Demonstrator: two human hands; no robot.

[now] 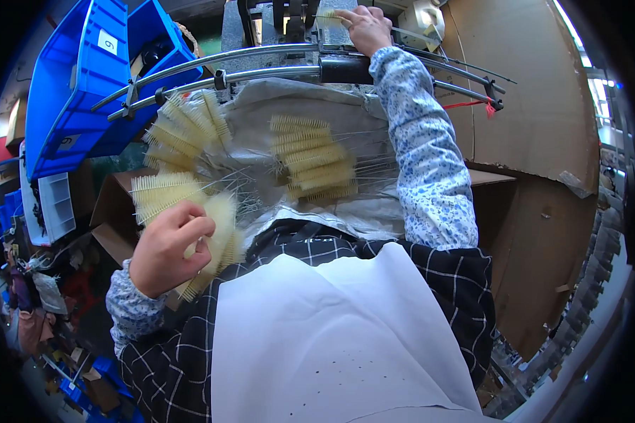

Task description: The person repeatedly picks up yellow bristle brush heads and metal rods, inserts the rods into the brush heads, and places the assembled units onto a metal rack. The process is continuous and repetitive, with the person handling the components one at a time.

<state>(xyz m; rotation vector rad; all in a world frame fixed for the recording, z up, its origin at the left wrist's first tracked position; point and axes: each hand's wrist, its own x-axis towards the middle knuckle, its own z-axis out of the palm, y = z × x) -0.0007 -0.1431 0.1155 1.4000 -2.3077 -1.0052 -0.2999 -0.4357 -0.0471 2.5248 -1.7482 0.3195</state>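
Observation:
At the top of the head view, my right hand [367, 29] reaches to a metal machine, its fingers closed on a small yellow-bristled wire brush [328, 17]. My left hand [168, 247] is at the lower left with curled fingers, beside a pile of wire brushes [164, 194]. Right by its fingertips a pale yellow brush [222, 222] looks smeared by motion. Whether these fingers grip anything is hidden. A second pile of brushes [317, 158] lies on the grey cloth [250, 116] in front of me, thin wire stems pointing right.
Curved metal rails [268, 51] cross between me and the machine [236, 32]. Blue plastic bins [70, 84] stand at the upper left, above a white tray [56, 204]. Large cardboard sheets [522, 77] line the right side. A red tie [490, 109] hangs at the rail's right end.

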